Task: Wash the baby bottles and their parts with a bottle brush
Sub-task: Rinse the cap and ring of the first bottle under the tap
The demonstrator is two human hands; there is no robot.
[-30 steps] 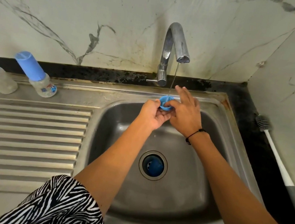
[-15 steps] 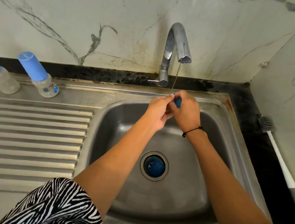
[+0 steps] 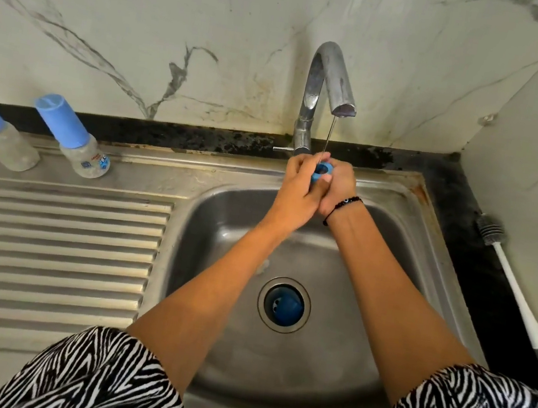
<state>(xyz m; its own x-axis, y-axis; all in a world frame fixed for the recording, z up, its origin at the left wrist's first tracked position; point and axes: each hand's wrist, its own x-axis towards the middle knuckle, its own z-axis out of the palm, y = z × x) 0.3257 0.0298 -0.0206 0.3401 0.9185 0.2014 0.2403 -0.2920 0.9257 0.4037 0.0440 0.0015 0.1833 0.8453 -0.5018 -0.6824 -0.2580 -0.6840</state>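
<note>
Now my left hand [image 3: 299, 187] and right hand [image 3: 338, 189] both pinch the small blue plastic ring [image 3: 321, 173] between curled fingers, under the thin water from the steel tap [image 3: 329, 81]. Its hole faces up. The white bottle brush [image 3: 507, 268] lies at three o'clock, nearer my right hand.

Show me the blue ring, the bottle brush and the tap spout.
blue ring [image 3: 321, 173], head view, front rim between both hands.
bottle brush [image 3: 490, 229], head view, bristle head.
tap spout [image 3: 343, 105], head view, outlet end.
</note>
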